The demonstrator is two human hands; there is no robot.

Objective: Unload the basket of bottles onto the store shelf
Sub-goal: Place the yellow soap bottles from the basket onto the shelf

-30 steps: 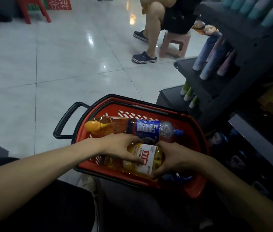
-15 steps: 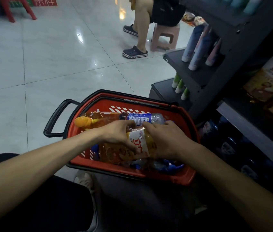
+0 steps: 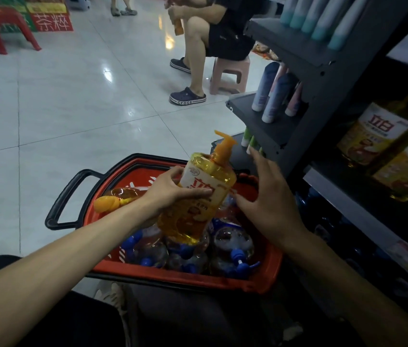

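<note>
- The yellow pump bottle (image 3: 205,196) is no longer lying flat among the others as it was half a second ago; it now stands nearly upright above the basket (image 3: 177,276), pump tilted up and to the right, base just over the load
- The left hand (image 3: 170,194) carries it alone, fingers and thumb wrapped round the labelled middle of the body
- The right hand (image 3: 270,204), which had been gripping the bottle from the other side, has let go; its fingers are spread and straight just beside the bottle, closed on nothing. Whether the thumb brushes the label cannot be told
- Left in the basket: a second yellow bottle (image 3: 120,196) lying on its side at the back, and the clear bottles (image 3: 233,244) with blue pumps underneath
- For the task this reads as one bottle freed and ready to travel – the pick is done, the placing is not
- The shelf (image 3: 348,204) on the right already holds matching yellow packs (image 3: 373,136), likely the place to aim for – most of the basket remains to be unloaded
</note>
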